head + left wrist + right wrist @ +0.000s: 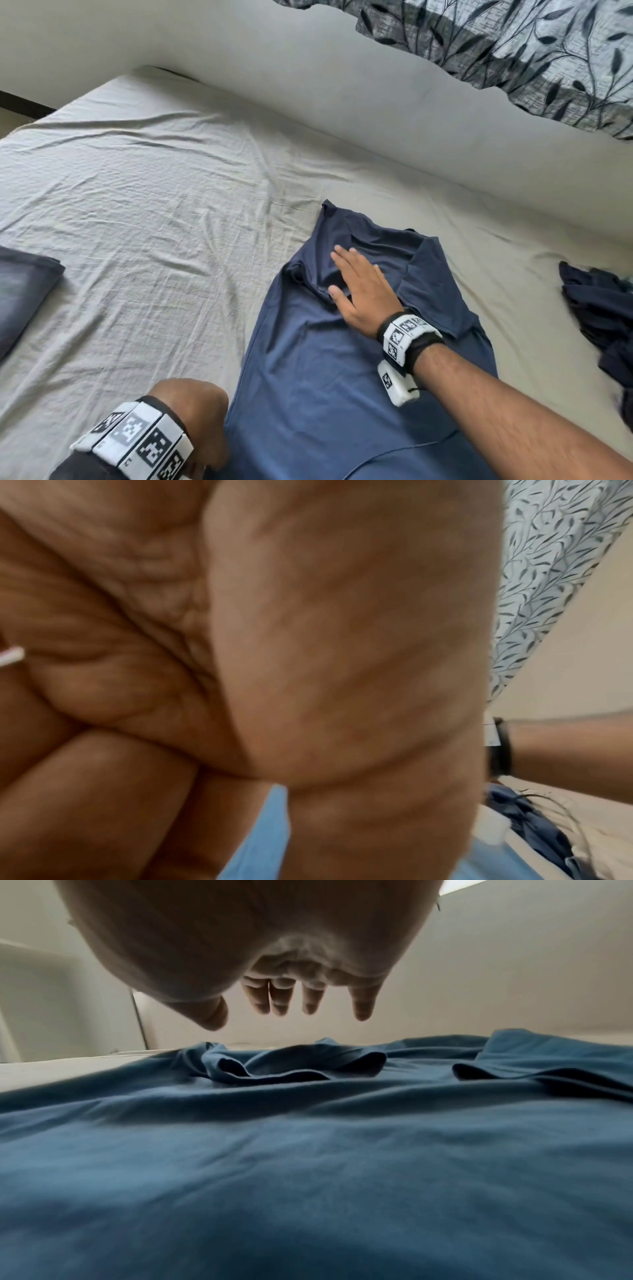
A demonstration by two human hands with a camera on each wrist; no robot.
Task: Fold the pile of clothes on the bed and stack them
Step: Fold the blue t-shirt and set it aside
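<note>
Nearest me, left hand (191, 421) curls onto blue shirt's (325, 377) near hem; right hand (363, 294), fingers flat, hovers over its bunched far end.

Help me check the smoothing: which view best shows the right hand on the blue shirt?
The head view: the right hand lies with straight fingers on the blue shirt, whole outline visible. The right wrist view shows only palm and fingertips above the cloth; the left wrist view shows just its forearm and strap.
</note>
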